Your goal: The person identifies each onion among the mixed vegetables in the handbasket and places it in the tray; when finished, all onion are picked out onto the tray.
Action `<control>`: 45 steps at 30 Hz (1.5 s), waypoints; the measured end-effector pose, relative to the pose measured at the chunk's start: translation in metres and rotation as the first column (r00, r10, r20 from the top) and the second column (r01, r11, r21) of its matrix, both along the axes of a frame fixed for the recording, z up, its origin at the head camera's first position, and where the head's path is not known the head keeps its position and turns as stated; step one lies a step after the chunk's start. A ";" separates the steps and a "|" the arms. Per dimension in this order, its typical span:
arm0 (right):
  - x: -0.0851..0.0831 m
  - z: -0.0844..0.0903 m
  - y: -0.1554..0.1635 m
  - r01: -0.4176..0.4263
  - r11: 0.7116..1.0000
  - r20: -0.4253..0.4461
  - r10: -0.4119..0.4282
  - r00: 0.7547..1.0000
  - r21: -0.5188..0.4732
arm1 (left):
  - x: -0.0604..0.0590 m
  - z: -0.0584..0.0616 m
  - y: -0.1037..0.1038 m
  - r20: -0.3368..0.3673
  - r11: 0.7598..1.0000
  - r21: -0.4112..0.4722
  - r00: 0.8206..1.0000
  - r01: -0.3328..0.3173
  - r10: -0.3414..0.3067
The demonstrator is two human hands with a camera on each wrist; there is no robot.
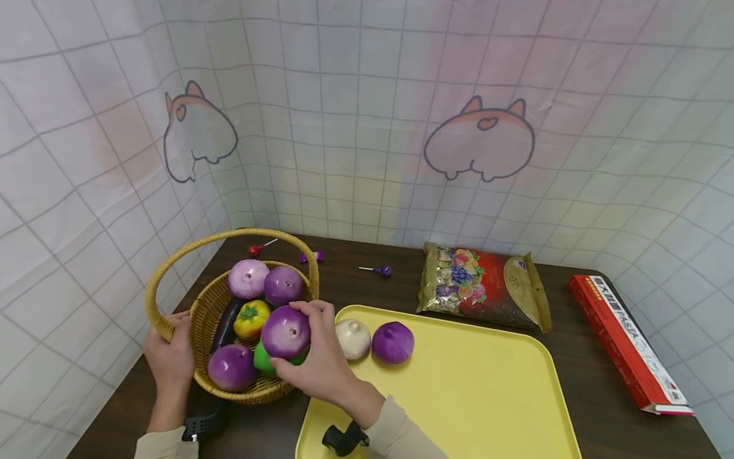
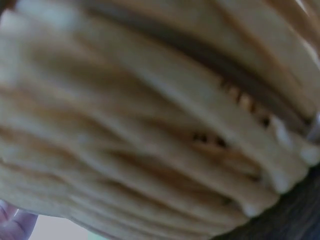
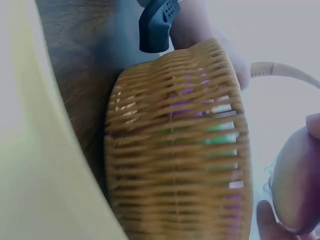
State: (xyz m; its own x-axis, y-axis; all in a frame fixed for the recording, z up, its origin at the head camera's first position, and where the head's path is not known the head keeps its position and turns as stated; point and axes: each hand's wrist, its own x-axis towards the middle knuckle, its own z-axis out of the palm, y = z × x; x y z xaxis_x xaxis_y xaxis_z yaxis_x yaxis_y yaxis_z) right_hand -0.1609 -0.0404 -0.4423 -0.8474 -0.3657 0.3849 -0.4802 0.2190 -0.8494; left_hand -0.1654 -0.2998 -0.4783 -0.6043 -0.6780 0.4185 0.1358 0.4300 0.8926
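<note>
My right hand [image 1: 323, 363] holds a purple onion [image 1: 285, 331] over the wicker basket [image 1: 252, 396], with fingers and thumb on its sides. In the right wrist view that onion [image 3: 300, 182] is apart from the basket's woven wall [image 3: 175, 165]. My left hand [image 1: 172, 354] grips the basket's left side by the foot of the handle [image 1: 229, 236]. Inside lie a pale purple onion [image 1: 248, 278], other purple onions [image 1: 232, 368], an eggplant [image 1: 225, 326], a yellow-red pepper [image 1: 252, 320] and a green item [image 1: 264, 361], partly hidden. Blurred weave [image 2: 150, 125] fills the left wrist view.
Right of the basket is a yellow tray [image 1: 487, 389] bearing a white onion [image 1: 352, 339] and a purple onion [image 1: 392, 343]. Behind lie lollipops [image 1: 383, 271], a purple-wrapped candy [image 1: 312, 257] and a candy bag [image 1: 484, 287]. A red pasta box [image 1: 627, 344] lies at the right.
</note>
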 end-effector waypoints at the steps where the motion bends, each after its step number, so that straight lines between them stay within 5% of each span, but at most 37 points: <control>1: 0.000 -0.001 0.005 -0.003 1.000 -0.010 0.002 1.000 -0.015 | 0.000 0.000 0.000 0.003 1.000 0.003 1.000 0.000 0.000; 20: 0.005 -0.007 0.115 0.148 0.983 -0.074 -0.156 0.985 -0.109 | 0.001 -0.002 0.000 0.018 1.000 0.013 0.999 -0.028 0.028; 32: -0.001 -0.025 0.176 0.342 0.932 -0.054 -0.350 0.935 -0.123 | 0.000 0.000 0.000 0.016 1.000 0.015 1.000 -0.013 0.012; 37: -0.004 -0.032 0.197 0.417 0.902 0.050 -0.414 0.909 -0.110 | 0.001 -0.001 0.000 0.009 1.000 0.016 1.000 0.001 -0.001; 45: -0.006 -0.042 0.219 0.486 0.869 0.146 -0.495 0.857 0.092 | 0.000 -0.001 -0.001 0.009 1.000 0.017 1.000 0.004 -0.004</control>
State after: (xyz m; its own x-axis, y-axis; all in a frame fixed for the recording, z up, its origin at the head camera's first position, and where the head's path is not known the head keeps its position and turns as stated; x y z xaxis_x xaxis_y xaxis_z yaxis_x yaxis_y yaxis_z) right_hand -0.1665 0.1788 -0.4844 -0.9701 0.0984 0.2217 -0.1584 0.4349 -0.8864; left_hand -0.1651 -0.3004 -0.4789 -0.6108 -0.6825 0.4015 0.1292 0.4144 0.9009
